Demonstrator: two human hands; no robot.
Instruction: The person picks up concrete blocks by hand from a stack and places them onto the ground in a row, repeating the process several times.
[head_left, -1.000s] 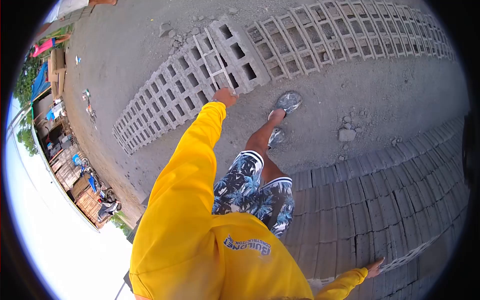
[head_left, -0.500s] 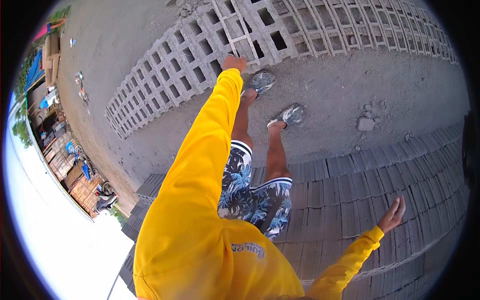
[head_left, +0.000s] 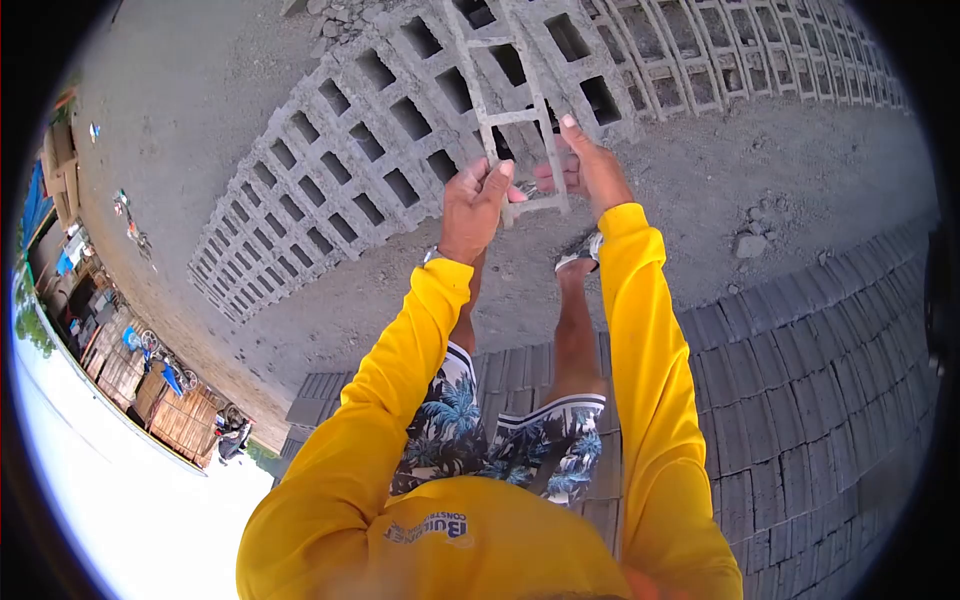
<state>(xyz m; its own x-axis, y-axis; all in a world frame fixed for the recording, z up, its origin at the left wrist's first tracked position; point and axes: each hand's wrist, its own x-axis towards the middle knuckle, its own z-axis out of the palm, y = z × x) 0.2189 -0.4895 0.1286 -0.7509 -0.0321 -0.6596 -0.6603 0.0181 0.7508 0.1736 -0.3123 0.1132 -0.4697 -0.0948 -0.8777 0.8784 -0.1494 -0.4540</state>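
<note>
**Both hands on a block at the end of the row**

The left hand [head_left: 472, 205] and the right hand [head_left: 585, 165] are close together, each closed on the near end of one hollow concrete block [head_left: 510, 110]. The left hand's fingers curl over the block's edge from about 8 o'clock; the right hand grips from about 4 o'clock, thumb up along the block's side. The block stands on edge and runs away from the hands toward 12 o'clock, over the row of hollow blocks [head_left: 330, 190] that lies on the ground.

That row stretches from the hands toward 9 o'clock, holes facing up. A second row of blocks [head_left: 760, 60] runs off toward 2 o'clock. Below the hands, yellow sleeves [head_left: 640, 330] lead back to the person, with patterned shorts [head_left: 500, 445] and one shoe [head_left: 578, 255] visible on the sandy ground [head_left: 720, 170]. At 4 o'clock lies a wide stack of blocks [head_left: 820, 380], packed side by side. A loose stone [head_left: 750, 245] sits on the ground at 3 o'clock. Sheds and clutter [head_left: 150, 380] line the far edge at 8 o'clock.
</note>
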